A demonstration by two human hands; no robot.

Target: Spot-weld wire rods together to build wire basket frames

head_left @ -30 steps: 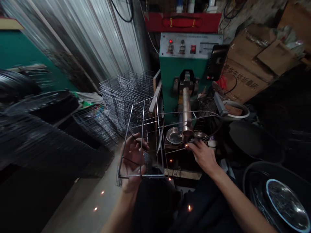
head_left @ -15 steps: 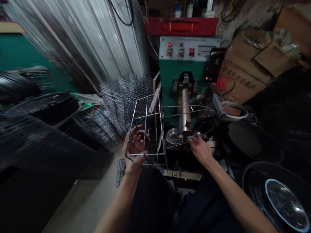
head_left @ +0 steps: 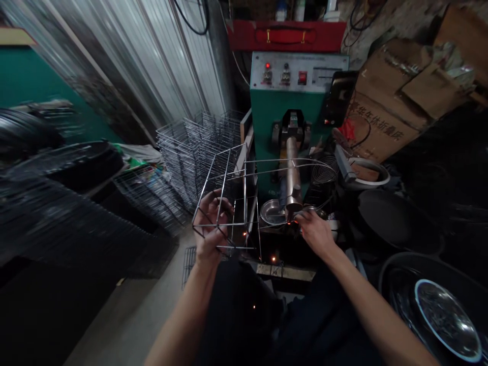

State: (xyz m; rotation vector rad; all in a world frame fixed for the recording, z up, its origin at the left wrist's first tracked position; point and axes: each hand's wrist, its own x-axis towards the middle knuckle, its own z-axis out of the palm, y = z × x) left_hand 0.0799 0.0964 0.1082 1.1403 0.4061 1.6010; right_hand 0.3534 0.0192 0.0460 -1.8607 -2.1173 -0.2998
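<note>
My left hand (head_left: 211,223) is wrapped round the lower wires of a box-shaped metal wire rack (head_left: 245,190), which is tilted in front of me. Long thin wires (head_left: 272,161) run from the rack's side across the spot welder's copper-coloured arm (head_left: 293,175) toward a wire spiral (head_left: 322,173). My right hand (head_left: 315,231) is closed in a pinch right at the lower end of that arm. What its fingertips hold is hidden. An orange glow shows beside them, and small sparks (head_left: 273,258) fly below.
The green welding machine (head_left: 267,122) stands ahead, with a red toolbox (head_left: 285,35) above it. Stacked wire racks (head_left: 190,152) rise at left. A small metal dish (head_left: 271,211) lies beside the arm. Black pans (head_left: 396,218) and a cardboard box (head_left: 381,122) crowd the right.
Sparks and an orange glow have appeared by my right fingertips. The wire rack has tilted and shifted slightly up and left in my left hand. My right hand stays at the arm's end.
</note>
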